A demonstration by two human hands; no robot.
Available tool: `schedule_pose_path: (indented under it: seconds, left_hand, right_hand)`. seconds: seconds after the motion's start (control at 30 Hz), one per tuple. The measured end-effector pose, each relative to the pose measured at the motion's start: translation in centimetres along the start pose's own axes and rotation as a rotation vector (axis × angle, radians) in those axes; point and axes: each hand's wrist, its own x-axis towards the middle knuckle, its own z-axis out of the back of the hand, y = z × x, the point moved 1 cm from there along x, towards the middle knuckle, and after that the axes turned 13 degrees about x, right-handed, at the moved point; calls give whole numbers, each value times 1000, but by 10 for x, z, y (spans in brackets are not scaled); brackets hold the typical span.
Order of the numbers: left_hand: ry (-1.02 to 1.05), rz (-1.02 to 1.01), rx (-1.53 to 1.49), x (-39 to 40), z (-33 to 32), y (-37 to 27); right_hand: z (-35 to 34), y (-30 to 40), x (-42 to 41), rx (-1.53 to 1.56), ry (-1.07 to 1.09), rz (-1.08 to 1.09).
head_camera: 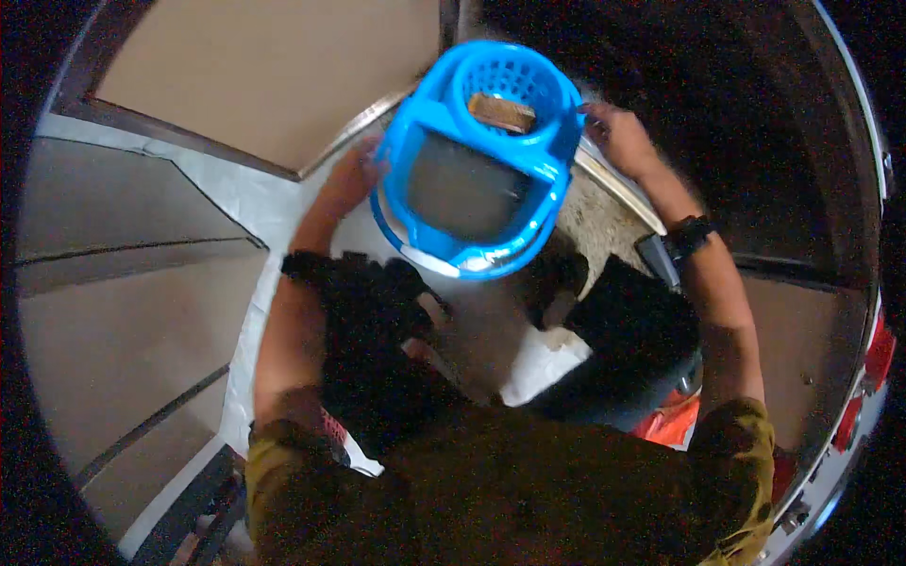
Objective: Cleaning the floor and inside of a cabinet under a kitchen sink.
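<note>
A blue plastic mop bucket (432,240) filled with murky water is between my two hands. Its round wringer basket (513,67) holds a brown and yellowish block (502,113), perhaps a sponge or brush. My left hand (361,173) grips the bucket's left rim, its fingers blurred. On the opposite side, my right hand (616,138) holds the rim beside the wringer basket. The bucket's handle, with a white grip (429,262), hangs down along the near side. The bucket's underside is hidden.
A brown panel with a dark frame (269,78) stands at the upper left. More panels (141,347) line the left side. A pale metal strip (619,187) runs past a rough, dirty floor patch (601,219) at the right. White material (545,364) and a red-orange item (672,421) lie near my body.
</note>
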Motion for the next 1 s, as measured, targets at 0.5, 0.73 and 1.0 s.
schedule_pose_path:
  seconds: [0.5,0.73,1.0]
  left_hand:
    - [-213,-276,-433,-44,71,-86]
    - [-503,-409,-275,-103,170,-144]
    - [-645,-99,-134,-366,220,-113]
  right_hand:
    - [16,127,6,-156,-18,60]
    - [24,104,-64,-3,-164,49]
    - [-1,-131,-181,591,22,-474]
